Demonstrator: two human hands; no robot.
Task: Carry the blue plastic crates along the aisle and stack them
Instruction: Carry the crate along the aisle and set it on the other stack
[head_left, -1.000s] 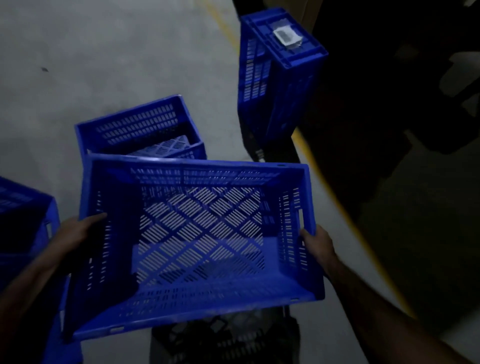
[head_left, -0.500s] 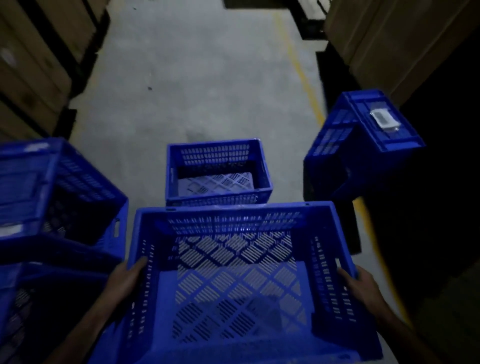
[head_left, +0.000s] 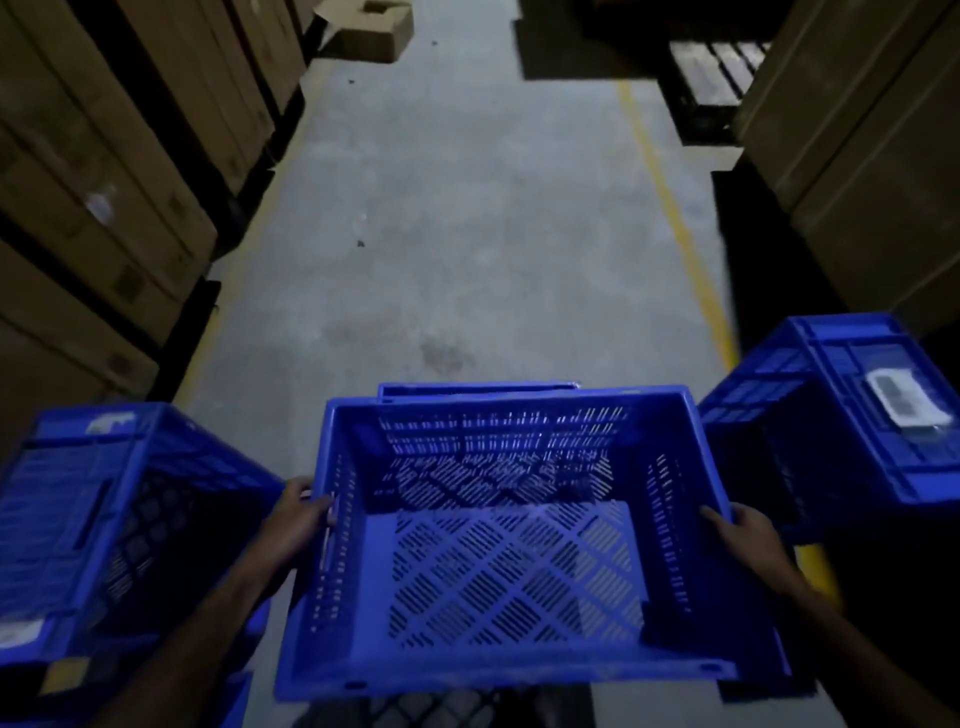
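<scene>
I hold an open-topped blue plastic crate (head_left: 514, 551) with slotted walls in front of me, level, its mouth facing up. My left hand (head_left: 298, 512) grips its left wall and my right hand (head_left: 745, 535) grips its right wall. Just beyond its far rim, only the top edge of another blue crate (head_left: 478, 388) on the floor shows. A blue crate (head_left: 98, 525) lies on its side at my left. At my right, a further blue crate (head_left: 852, 410) sits tilted, with a white label on top.
A grey concrete aisle (head_left: 467, 218) runs ahead with a yellow line (head_left: 675, 218) along its right side. Stacked cardboard boxes (head_left: 104, 171) line the left, more boxes (head_left: 857, 145) the right. A loose carton (head_left: 371, 28) lies far ahead. A dark pallet (head_left: 711, 67) sits far right.
The view has lifted and turned down the aisle. The held crate now covers nearly all of the floor crate ahead. The side crates have slid outward in view.
</scene>
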